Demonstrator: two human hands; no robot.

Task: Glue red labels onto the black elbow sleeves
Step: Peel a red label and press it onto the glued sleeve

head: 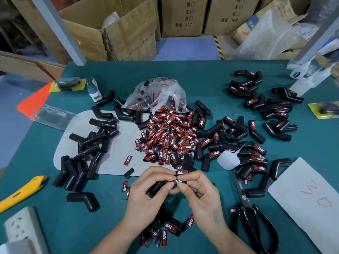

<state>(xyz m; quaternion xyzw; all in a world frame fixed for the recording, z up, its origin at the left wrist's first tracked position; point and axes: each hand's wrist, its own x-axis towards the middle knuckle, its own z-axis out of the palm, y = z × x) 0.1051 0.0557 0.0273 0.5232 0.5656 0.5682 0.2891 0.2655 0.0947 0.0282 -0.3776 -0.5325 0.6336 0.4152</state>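
Note:
Near the table's front, my left hand (148,191) grips a black elbow sleeve (157,186), mostly hidden by the fingers. My right hand (198,191) pinches a red label (178,181) against that sleeve's end, thumb to thumb with the left. A heap of red labels (168,138) spills from a clear plastic bag (156,94) at the centre. Bare black sleeves (91,147) lie piled on the left. Sleeves bearing labels (256,154) lie on the right. A small white glue bottle (228,159) lies just right of the heap.
Black scissors (255,213) lie at the front right beside a white sheet (308,198) with red writing. A yellow utility knife (22,191) and a white power strip (22,228) sit front left. Several loose labels (168,230) lie between my wrists. Cardboard boxes (117,26) stand behind the green table (201,79).

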